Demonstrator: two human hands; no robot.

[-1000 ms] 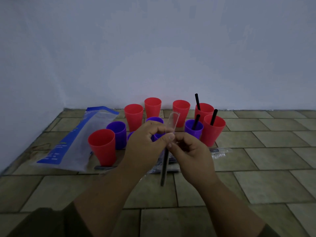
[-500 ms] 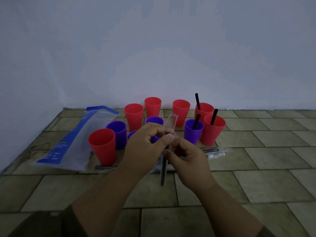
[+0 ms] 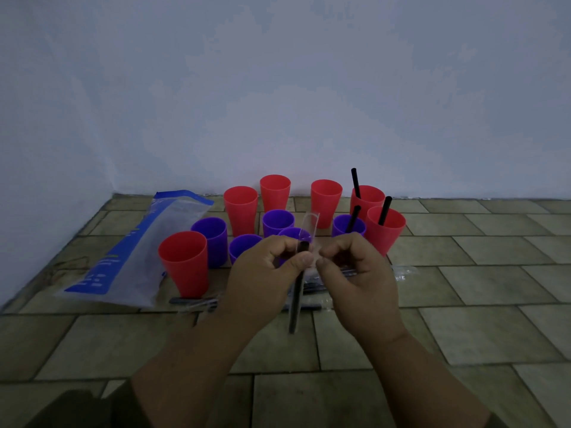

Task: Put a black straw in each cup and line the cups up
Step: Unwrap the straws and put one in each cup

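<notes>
L hand pinches black straw upright over floor, R hand pinches clear wrapper, prob peeling it | cups w/ straws at floor's far edge, right side, rest empty | purple cup just behind hands, straw bag left, spare wrapped straws on tiles

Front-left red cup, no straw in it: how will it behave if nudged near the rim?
Probably tips rather than slides: the front-left red cup tapers to a base narrower than its rim. Likely light: it looks like thin plastic, and no straw shows inside. Once down it may roll in an arc, given the taper.
</notes>
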